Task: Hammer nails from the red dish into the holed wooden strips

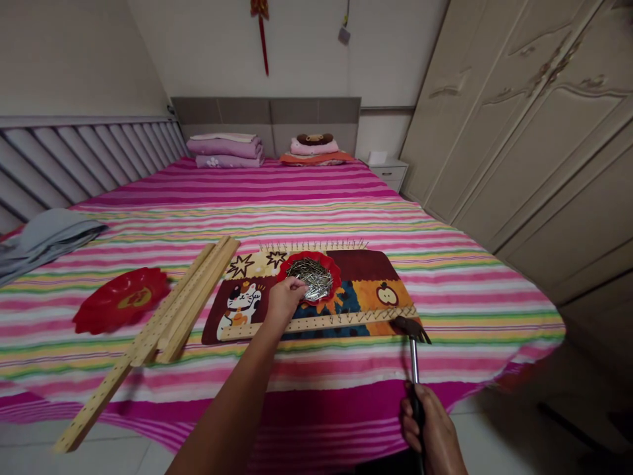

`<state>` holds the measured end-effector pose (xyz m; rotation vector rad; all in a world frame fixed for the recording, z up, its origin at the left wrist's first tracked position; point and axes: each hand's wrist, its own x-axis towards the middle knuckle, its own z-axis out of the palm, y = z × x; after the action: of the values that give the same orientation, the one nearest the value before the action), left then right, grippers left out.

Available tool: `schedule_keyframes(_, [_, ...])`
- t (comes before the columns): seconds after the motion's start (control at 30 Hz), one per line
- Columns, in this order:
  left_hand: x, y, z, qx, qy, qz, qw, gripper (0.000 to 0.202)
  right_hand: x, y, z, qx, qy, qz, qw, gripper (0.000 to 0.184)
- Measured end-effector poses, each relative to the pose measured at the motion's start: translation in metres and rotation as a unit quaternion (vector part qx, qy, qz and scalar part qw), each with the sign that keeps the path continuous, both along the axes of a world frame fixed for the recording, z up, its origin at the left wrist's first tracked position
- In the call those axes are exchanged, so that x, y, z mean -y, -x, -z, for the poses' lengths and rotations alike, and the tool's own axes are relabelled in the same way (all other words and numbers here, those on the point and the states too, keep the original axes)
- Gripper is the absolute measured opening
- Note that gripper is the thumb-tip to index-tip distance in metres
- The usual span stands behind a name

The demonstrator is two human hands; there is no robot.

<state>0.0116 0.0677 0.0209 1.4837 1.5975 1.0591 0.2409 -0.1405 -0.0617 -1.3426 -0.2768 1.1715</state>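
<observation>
My left hand [287, 298] reaches to the near left edge of a red scalloped dish [337, 270] heaped with nails [312, 274]. Its fingers are pinched together at the pile; whatever they grip is too small to make out. My right hand [430, 419] wraps round the dark handle of a claw hammer [414, 359], whose head rests by the right end of a drilled wooden strip [306, 324]. Nails stand in that strip's right half, while holes show along its left part. Under dish and strip lies a patterned mat [356, 260] with a cat and an apple.
Several drilled wooden strips [198, 290] lie left of the mat, one jutting past the bed's edge. Beside them sits a red plate [123, 300]. Another nail-studded strip [316, 247] runs along the mat's far edge. Grey cloth [49, 237] lies far left on the striped bedspread [297, 214].
</observation>
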Motion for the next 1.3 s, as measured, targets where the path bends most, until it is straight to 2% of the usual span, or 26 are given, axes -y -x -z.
schedule_keyframes(0.1, [0.016, -0.006, 0.004, 0.016, 0.026, 0.019, 0.999, 0.009, -0.001, -0.001, 0.000, -0.004, -0.001, 0.000, 1.000, 0.038])
schedule_keyframes(0.23, [0.037, -0.019, 0.019, 0.064, 0.073, 0.046, 0.994, 0.005, -0.001, -0.001, -0.001, 0.001, -0.006, -0.003, 1.000, 0.038])
schedule_keyframes(0.43, [0.041, -0.028, 0.035, 0.083, 0.088, 0.047, 0.992, 0.003, -0.001, -0.001, -0.001, -0.010, -0.009, -0.001, 1.000, 0.036])
schedule_keyframes(0.7, [0.043, -0.028, 0.038, -0.010, 0.049, 0.065, 0.997, 0.006, -0.001, -0.001, -0.005, -0.014, -0.006, 0.000, 1.000, 0.035])
schedule_keyframes(0.83, [0.048, -0.028, 0.035, -0.075, 0.005, 0.073, 0.995, 0.008, 0.000, 0.001, -0.005, -0.005, -0.004, 0.005, 1.000, 0.035])
schedule_keyframes(1.03, [0.054, -0.030, 0.033, -0.138, -0.052, 0.085, 0.985, 0.009, 0.006, 0.009, -0.013, 0.086, 0.029, 0.012, 0.996, 0.040])
schedule_keyframes(1.13, [0.054, -0.030, 0.035, -0.138, -0.054, 0.090, 0.985, 0.010, -0.003, 0.011, -0.028, 0.246, -0.014, -0.016, 0.969, 0.041])
schedule_keyframes(1.23, [0.053, -0.029, 0.036, -0.145, -0.055, 0.092, 0.984, 0.010, -0.023, 0.010, -0.047, 0.423, -0.086, -0.050, 0.900, 0.037])
schedule_keyframes(1.3, [0.053, -0.029, 0.037, -0.155, -0.053, 0.094, 0.982, 0.010, -0.035, 0.009, -0.057, 0.494, -0.117, -0.092, 0.857, 0.035])
